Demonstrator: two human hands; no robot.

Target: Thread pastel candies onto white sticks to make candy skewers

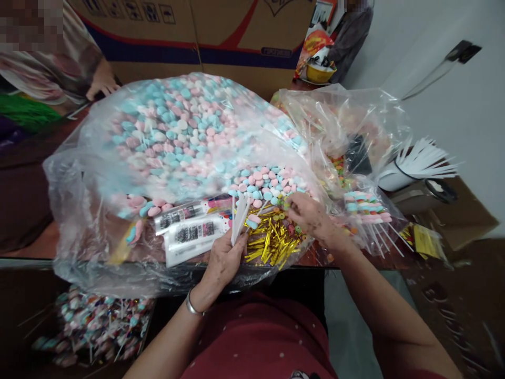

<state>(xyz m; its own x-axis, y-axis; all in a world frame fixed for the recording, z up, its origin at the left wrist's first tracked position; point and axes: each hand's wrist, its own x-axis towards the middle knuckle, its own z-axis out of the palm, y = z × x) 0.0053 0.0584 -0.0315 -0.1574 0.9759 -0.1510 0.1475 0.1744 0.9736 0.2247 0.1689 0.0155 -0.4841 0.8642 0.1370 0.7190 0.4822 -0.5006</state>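
My left hand (226, 259) is closed around a bundle of white sticks (238, 218) that point up. Beside the bundle, a pink, white and blue marshmallow (253, 221) appears to sit on a stick. Over small coloured ring candies (297, 229), my right hand (311, 215) has its fingers bent together; what is between the fingertips is hidden. Gold twist ties (272, 245) lie in a heap between both hands. Loose pink, white and blue marshmallows (264, 181) spill from the mouth of a big clear plastic bag (87, 142). Printed white packets (193, 237) lie left of the sticks.
A second clear bag (355, 105) holds ring candies. Finished marshmallow sticks (366, 208) lie at right, near a container of white strips (422, 160). An open box of wrapped candies (102, 326) stands below left. Another person's hand (103, 81) rests behind the big bag.
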